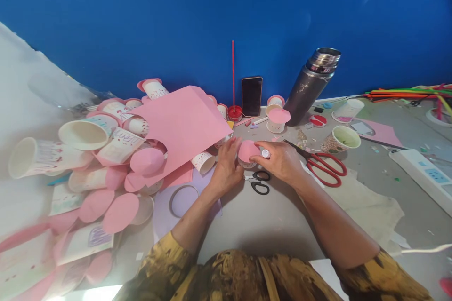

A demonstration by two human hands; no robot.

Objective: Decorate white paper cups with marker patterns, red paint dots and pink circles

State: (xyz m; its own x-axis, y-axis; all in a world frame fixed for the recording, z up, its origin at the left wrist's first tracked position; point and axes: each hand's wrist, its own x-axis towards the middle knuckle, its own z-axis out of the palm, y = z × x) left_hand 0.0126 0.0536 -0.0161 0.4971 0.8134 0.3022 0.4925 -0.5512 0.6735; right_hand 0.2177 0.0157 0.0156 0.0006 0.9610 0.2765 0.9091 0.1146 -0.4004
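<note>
In front of me stands a small paper cup [247, 164], topped by a pink paper circle [248, 150]. My left hand [228, 164] is closed around the cup's left side. My right hand [280, 160] is closed too, its fingertips at the circle's right edge. Out of that hand sticks the round end of a white tube [266, 154]; most of it is hidden by the fingers. Just below the cup lie small scissors with black handles [261, 183], their blades partly covered. Larger red-handled scissors [326, 169] rest to the right of my right hand.
Many decorated paper cups with pink circles [116, 169] are heaped at left, under a large pink sheet [187, 127]. A tape ring [183, 201] lies on purple paper. Behind stand a phone [252, 96] and a dark flask [310, 87]. A power strip [423, 174] is at right.
</note>
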